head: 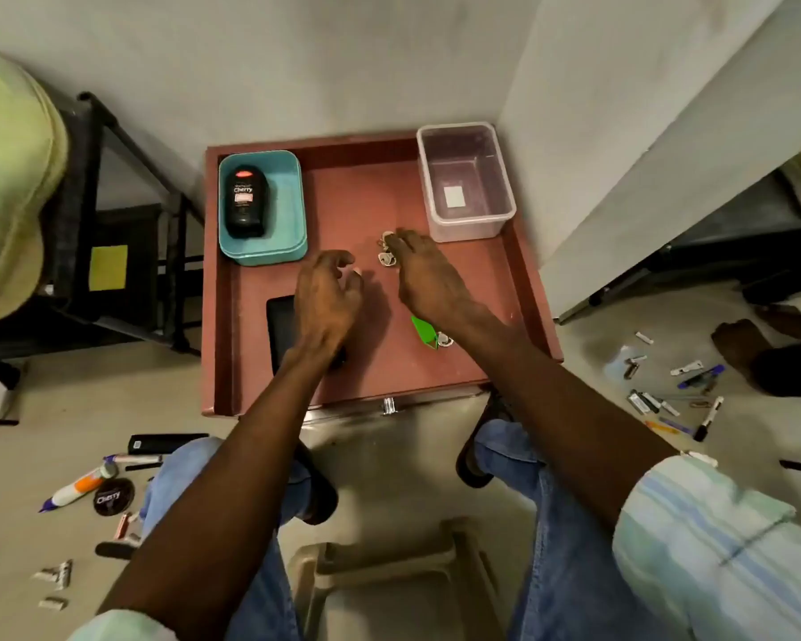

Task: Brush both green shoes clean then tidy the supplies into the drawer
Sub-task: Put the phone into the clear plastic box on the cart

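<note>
A reddish-brown drawer [519, 289] stands pulled open before me. At its back left, a teal tray [292, 196] holds a black Cherry polish bottle [246, 201]. An empty clear plastic tub [500, 210] stands at the back right. My left hand [327, 298] hovers over the drawer's middle with loosely curled fingers, holding nothing, partly covering a black flat object [280, 326]. My right hand [424, 270] reaches to a bunch of metal keys [386, 256], fingertips on them. A green key tag [424, 333] lies under my right wrist. No green shoes are in view.
On the floor at left lie a black Cherry polish tin [108, 498], an orange-and-white tube [77, 490], markers and small metal pieces. More pens and clips [676, 395] lie scattered at right beside another person's foot [741, 349]. A beige stool [389, 580] stands between my knees.
</note>
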